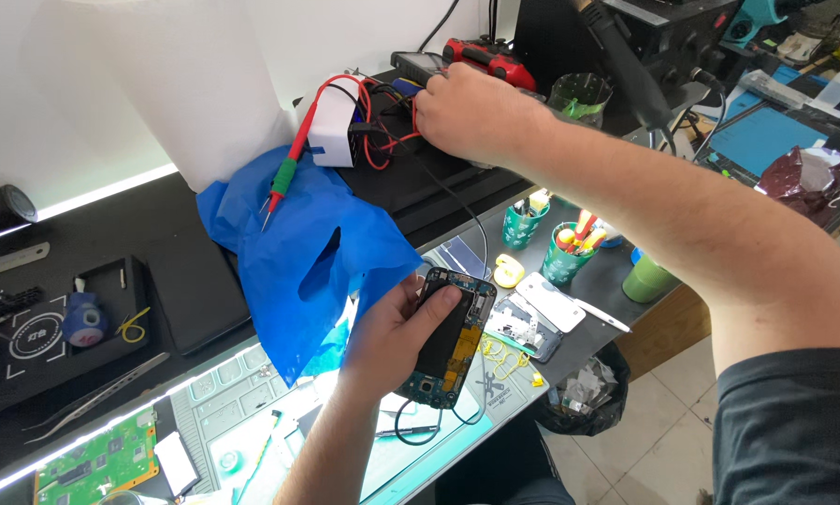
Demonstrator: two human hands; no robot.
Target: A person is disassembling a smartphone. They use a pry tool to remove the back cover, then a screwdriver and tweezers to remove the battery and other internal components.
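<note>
My left hand (397,332) holds an opened smartphone (450,339) above the bench, its back cover off, the black battery and circuit board showing, thumb pressed on the battery. My right hand (462,114) reaches far across the bench, fingers closed among red and black test wires (383,131) next to a small white box (336,131). A thin black cable (471,220) runs from those wires down toward the phone. A red and green probe (284,173) lies on a blue plastic bag (312,248).
Two teal cups with tools (570,252) and a green cup (646,279) stand at the right. Phone parts (532,318) lie beside the phone. Tweezers (93,397), a green circuit board (93,463), a grey work mat (233,411) sit front left. A black bin (588,397) is below.
</note>
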